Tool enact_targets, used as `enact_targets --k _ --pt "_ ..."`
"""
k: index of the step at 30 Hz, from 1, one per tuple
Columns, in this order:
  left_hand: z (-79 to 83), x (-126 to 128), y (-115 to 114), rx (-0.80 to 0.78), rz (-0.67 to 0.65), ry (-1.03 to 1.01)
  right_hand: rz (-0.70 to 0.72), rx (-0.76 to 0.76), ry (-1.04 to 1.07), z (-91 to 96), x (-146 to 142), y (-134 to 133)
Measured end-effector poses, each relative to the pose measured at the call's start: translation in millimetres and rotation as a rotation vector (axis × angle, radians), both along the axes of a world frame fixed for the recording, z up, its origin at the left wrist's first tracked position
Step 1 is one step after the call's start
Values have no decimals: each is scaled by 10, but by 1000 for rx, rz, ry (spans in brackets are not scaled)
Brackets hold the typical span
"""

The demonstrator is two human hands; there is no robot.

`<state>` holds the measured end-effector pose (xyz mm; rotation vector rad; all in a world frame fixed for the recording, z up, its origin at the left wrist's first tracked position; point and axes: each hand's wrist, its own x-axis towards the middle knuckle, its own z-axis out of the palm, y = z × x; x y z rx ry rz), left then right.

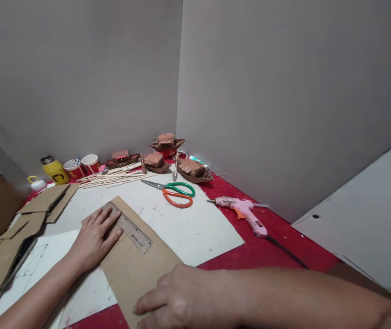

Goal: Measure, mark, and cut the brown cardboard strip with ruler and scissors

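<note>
Brown cardboard strip (136,269), long and flat, lies slantwise at lower centre of the frame, partly on a white paper sheet (195,224) and partly on the red table top (267,246).

Steel ruler (131,228), graduated, lies along the strip's upper part.

Left hand (94,240), centre left: palm down, fingers spread and flat. The fingertips rest on the ruler's upper end and the strip's left edge, with nothing pinched.

Right hand (178,297), bottom centre: fingers extended leftward and laid flat on the strip's near end, closed round nothing.

Scissors with green and orange handles (176,194) lie on the white sheet above the strip, apart from both hands.

Pink hot-glue gun (245,212) lies right of centre on the red surface.

Brown model boats (191,169), several, stand in the far corner by the grey walls.

Thin wooden sticks (113,178) lie in a loose bundle left of the boats.

Yellow bottle (55,170) and two red-and-white cups (82,165) stand at upper left.

Loose brown cardboard offcuts (44,201) lie at the left edge.
</note>
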<state>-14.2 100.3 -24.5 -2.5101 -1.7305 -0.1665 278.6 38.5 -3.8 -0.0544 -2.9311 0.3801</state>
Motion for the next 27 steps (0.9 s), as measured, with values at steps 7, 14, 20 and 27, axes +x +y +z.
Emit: enact_targets --k 7,14,20,27 --pt "36 67 -53 -23 14 -10 -46 40 -81 108 -28 -88" --pt "96 144 -125 -61 45 -10 6 115 -82 64 -161 -175" --pt "130 180 -188 -63 84 8 -11 71 -108 116 -126 -146" --pt "164 274 -308 2 121 89 -74 -57 -158 124 3 0"
